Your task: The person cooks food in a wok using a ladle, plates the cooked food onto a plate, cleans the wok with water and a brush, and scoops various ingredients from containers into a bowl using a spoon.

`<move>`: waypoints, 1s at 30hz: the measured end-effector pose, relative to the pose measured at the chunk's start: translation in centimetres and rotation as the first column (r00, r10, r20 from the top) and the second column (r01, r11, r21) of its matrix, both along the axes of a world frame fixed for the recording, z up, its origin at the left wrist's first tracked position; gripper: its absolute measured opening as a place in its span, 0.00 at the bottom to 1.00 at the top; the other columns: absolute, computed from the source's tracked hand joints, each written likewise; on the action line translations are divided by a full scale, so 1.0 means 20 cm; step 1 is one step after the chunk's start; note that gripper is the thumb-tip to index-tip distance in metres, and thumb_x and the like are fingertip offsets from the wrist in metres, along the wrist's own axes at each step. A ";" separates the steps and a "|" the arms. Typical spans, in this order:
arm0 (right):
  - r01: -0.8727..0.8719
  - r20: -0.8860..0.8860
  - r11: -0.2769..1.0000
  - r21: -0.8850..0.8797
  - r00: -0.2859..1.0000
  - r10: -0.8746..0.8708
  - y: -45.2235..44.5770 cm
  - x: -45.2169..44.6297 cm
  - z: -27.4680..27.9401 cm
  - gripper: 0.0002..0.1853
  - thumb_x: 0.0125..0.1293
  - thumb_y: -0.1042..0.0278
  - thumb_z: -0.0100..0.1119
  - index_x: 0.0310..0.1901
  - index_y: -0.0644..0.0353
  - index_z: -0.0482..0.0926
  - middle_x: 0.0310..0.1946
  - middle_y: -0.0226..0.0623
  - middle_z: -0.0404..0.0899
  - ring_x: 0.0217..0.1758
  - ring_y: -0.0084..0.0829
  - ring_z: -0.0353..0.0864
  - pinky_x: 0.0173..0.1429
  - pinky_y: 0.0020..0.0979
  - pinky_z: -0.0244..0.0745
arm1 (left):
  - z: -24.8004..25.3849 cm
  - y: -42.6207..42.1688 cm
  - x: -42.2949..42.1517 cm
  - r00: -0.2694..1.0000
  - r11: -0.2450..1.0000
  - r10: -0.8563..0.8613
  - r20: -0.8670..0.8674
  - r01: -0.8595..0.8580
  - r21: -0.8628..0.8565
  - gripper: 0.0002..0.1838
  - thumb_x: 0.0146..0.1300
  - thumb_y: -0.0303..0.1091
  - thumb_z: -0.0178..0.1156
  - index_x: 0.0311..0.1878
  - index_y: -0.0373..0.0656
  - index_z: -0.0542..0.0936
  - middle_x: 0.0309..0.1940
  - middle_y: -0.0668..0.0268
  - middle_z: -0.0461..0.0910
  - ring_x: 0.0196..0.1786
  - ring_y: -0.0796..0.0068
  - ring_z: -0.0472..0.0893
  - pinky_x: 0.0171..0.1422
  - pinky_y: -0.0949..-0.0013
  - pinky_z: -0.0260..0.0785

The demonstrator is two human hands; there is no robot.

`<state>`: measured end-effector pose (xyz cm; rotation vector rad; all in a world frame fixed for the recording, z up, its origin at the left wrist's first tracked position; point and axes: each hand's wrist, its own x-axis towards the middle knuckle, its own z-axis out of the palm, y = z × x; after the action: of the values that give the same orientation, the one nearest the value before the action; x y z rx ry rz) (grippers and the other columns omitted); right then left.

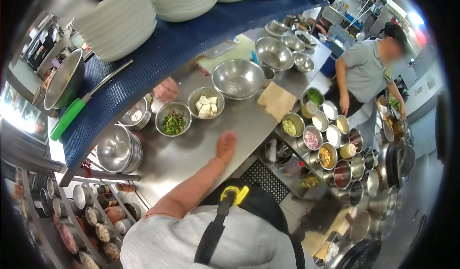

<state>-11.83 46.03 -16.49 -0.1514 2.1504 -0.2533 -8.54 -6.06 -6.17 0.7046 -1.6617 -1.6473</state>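
Observation:
My left hand (227, 146) hangs over the steel worktop (191, 151), near its front edge. It looks compact and blurred, so its fingers cannot be made out, and no object shows in it. Beyond it, and apart from it, stands a steel bowl of white cubes (206, 107). Left of that is a steel bowl with chopped green and reddish pieces (174, 123). A large steel mixing bowl (238, 79) sits farther back. My right hand is out of view.
Another person's hand (166, 90) reaches in under the blue shelf (143, 44), which bears stacked white bowls (115, 25). Stacked steel bowls (119, 149) stand at left. A co-worker (362, 68) stands at right behind ingredient containers (312, 138). Brown paper (277, 101) lies near the worktop's edge.

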 end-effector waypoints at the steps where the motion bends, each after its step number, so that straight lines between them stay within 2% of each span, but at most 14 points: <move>1: 0.005 0.018 1.000 0.004 1.000 -0.005 0.02 0.03 -0.01 0.15 0.59 0.59 0.61 0.39 0.62 0.85 0.39 0.47 0.86 0.42 0.44 0.86 0.46 0.39 0.79 | -0.05 -0.07 0.02 0.994 0.989 0.051 -0.093 -0.037 0.144 0.11 0.68 0.37 0.59 0.49 0.43 0.75 0.35 0.67 0.79 0.32 0.74 0.78 0.34 0.74 0.72; 2: 0.006 0.031 1.000 0.008 1.000 -0.007 0.04 0.05 -0.02 0.15 0.59 0.58 0.61 0.39 0.62 0.85 0.39 0.47 0.86 0.42 0.44 0.86 0.46 0.39 0.79 | 0.02 -0.11 0.06 0.985 0.925 0.133 -0.108 -0.085 0.370 0.10 0.69 0.36 0.59 0.48 0.44 0.75 0.35 0.67 0.79 0.32 0.74 0.78 0.34 0.74 0.71; 4: 0.005 0.055 1.000 0.014 0.998 -0.005 0.07 0.08 -0.04 0.15 0.59 0.58 0.61 0.39 0.62 0.85 0.39 0.47 0.86 0.42 0.44 0.86 0.47 0.39 0.79 | 0.26 -0.16 0.14 0.951 0.647 0.301 -0.078 -0.143 0.749 0.07 0.70 0.35 0.57 0.45 0.45 0.74 0.35 0.68 0.78 0.32 0.73 0.77 0.33 0.75 0.70; 7: 0.010 0.076 1.000 0.010 0.997 -0.010 0.09 0.11 -0.06 0.15 0.59 0.58 0.61 0.39 0.62 0.85 0.39 0.47 0.86 0.43 0.44 0.85 0.47 0.39 0.79 | 0.27 -0.26 0.20 0.949 0.685 0.292 -0.118 -0.121 0.718 0.09 0.69 0.38 0.59 0.45 0.45 0.74 0.36 0.67 0.78 0.34 0.71 0.78 0.33 0.73 0.70; 10: 0.013 0.088 1.000 -0.001 0.996 -0.012 0.09 0.13 -0.08 0.16 0.59 0.58 0.61 0.39 0.62 0.85 0.39 0.47 0.86 0.43 0.44 0.85 0.47 0.39 0.79 | 0.39 -0.30 0.22 0.914 0.570 0.403 -0.051 -0.207 0.795 0.16 0.66 0.45 0.62 0.44 0.43 0.74 0.39 0.64 0.78 0.39 0.68 0.79 0.38 0.66 0.74; 13: 0.017 0.094 1.000 -0.020 0.995 -0.015 0.07 0.13 -0.09 0.16 0.59 0.58 0.61 0.40 0.62 0.85 0.39 0.47 0.86 0.43 0.44 0.85 0.47 0.39 0.79 | 0.35 -0.33 0.25 0.900 0.556 0.435 -0.045 -0.229 0.799 0.20 0.65 0.49 0.62 0.48 0.43 0.73 0.43 0.63 0.77 0.43 0.67 0.79 0.39 0.66 0.72; 17: 0.021 0.107 0.999 -0.044 0.994 -0.016 0.06 0.14 -0.13 0.16 0.59 0.58 0.60 0.40 0.62 0.85 0.39 0.47 0.86 0.43 0.44 0.85 0.47 0.39 0.79 | 0.34 -0.38 0.32 0.828 0.458 0.559 0.046 -0.353 0.816 0.25 0.63 0.53 0.65 0.50 0.43 0.72 0.44 0.63 0.77 0.45 0.66 0.80 0.41 0.66 0.73; 20: 0.006 0.117 0.998 -0.067 0.993 0.002 0.02 0.15 -0.16 0.16 0.59 0.58 0.60 0.40 0.63 0.85 0.39 0.48 0.86 0.43 0.45 0.85 0.47 0.39 0.79 | 0.27 -0.43 0.39 0.788 0.497 0.615 0.036 -0.423 0.758 0.28 0.62 0.53 0.65 0.55 0.44 0.70 0.39 0.65 0.78 0.41 0.69 0.80 0.39 0.68 0.75; 22: -0.023 0.115 0.995 -0.095 0.993 0.034 -0.02 0.17 -0.20 0.16 0.59 0.57 0.60 0.40 0.63 0.85 0.39 0.48 0.86 0.44 0.45 0.85 0.47 0.40 0.79 | 0.27 -0.47 0.46 0.794 0.518 0.607 0.034 -0.427 0.741 0.19 0.64 0.49 0.64 0.49 0.46 0.75 0.35 0.69 0.78 0.39 0.71 0.80 0.39 0.70 0.75; 24: -0.075 0.085 0.990 -0.124 0.993 0.085 -0.05 0.17 -0.24 0.16 0.60 0.57 0.60 0.40 0.63 0.85 0.39 0.48 0.86 0.44 0.45 0.85 0.47 0.40 0.79 | 0.11 -0.56 0.54 0.776 0.561 0.630 0.018 -0.471 0.681 0.15 0.64 0.45 0.64 0.45 0.45 0.77 0.37 0.65 0.79 0.38 0.70 0.81 0.36 0.68 0.73; 26: -0.193 0.008 0.973 -0.125 0.981 0.196 -0.07 0.14 -0.30 0.17 0.60 0.57 0.60 0.40 0.63 0.85 0.39 0.48 0.86 0.44 0.45 0.85 0.47 0.40 0.79 | 0.09 -0.60 0.63 0.802 0.593 0.597 -0.019 -0.425 0.684 0.12 0.65 0.39 0.60 0.47 0.44 0.78 0.38 0.65 0.80 0.39 0.70 0.81 0.39 0.67 0.73; 28: -0.326 -0.097 0.945 -0.030 0.942 0.321 -0.04 0.10 -0.25 0.13 0.60 0.60 0.60 0.38 0.61 0.85 0.36 0.42 0.86 0.41 0.40 0.84 0.46 0.37 0.78 | 0.27 -0.49 0.66 0.803 0.591 0.592 0.069 -0.491 0.640 0.11 0.63 0.35 0.58 0.48 0.43 0.77 0.39 0.64 0.80 0.39 0.69 0.80 0.42 0.67 0.73; 30: -0.461 -0.181 0.884 0.074 0.866 0.467 -0.13 -0.04 -0.17 0.09 0.61 0.63 0.61 0.36 0.58 0.85 0.33 0.36 0.86 0.37 0.35 0.83 0.44 0.35 0.77 | 0.29 -0.40 0.73 0.831 0.644 0.544 0.113 -0.500 0.580 0.12 0.61 0.33 0.57 0.48 0.42 0.77 0.40 0.63 0.80 0.39 0.68 0.80 0.44 0.67 0.72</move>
<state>-12.62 43.48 -19.89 -0.6946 2.2305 0.0781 6.14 -14.14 -0.34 1.2771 -0.7308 -1.7007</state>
